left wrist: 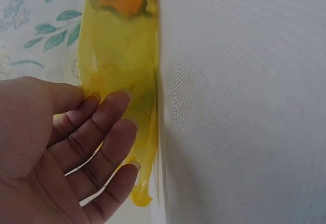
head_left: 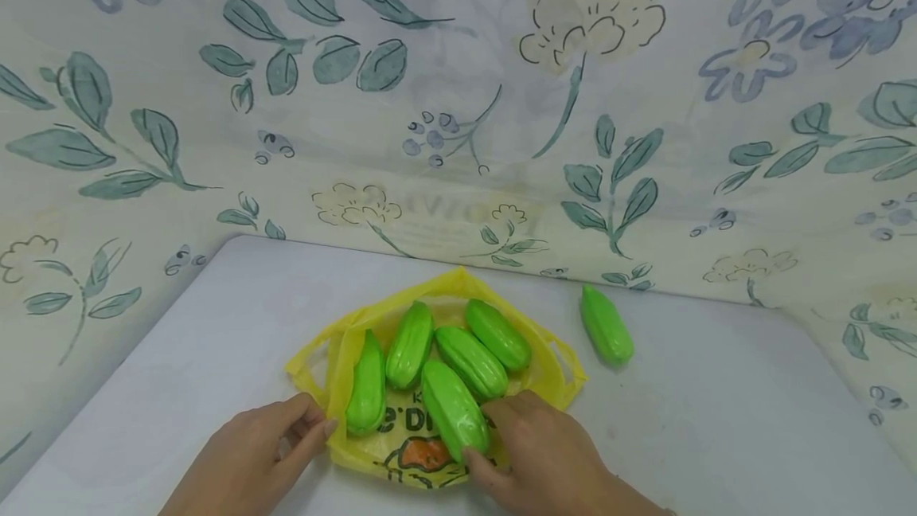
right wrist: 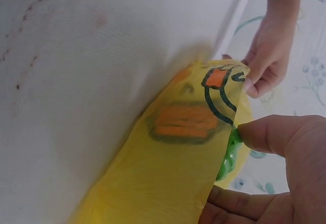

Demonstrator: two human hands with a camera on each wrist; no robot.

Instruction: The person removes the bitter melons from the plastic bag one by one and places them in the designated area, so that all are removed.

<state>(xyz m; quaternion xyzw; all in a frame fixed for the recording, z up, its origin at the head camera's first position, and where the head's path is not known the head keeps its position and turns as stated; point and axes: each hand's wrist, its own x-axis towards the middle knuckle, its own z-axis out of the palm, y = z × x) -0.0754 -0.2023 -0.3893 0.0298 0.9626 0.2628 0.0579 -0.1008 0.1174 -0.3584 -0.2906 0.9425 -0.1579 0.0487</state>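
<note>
A yellow plastic bag [head_left: 466, 281] lies on the table with its mouth spread. Several glossy green zucchini-like vegetables, such as one on the left [head_left: 368, 392] and one at the upper right [head_left: 499, 334], rest in it. My right hand [head_left: 548, 444] grips the nearest green zucchini [head_left: 453, 411], thumb at its lower end and fingers along its right side. At the bag's left edge my left hand [head_left: 261, 448] pinches the plastic between thumb and index finger. In the right wrist view, the bag wall [right wrist: 168, 173] hides most of the held zucchini [right wrist: 232, 155].
One more green zucchini [head_left: 606, 326] lies on the white table [head_left: 716, 404], right of the bag. Behind and beside the table hangs a cloth with leaf and flower prints [head_left: 466, 102].
</note>
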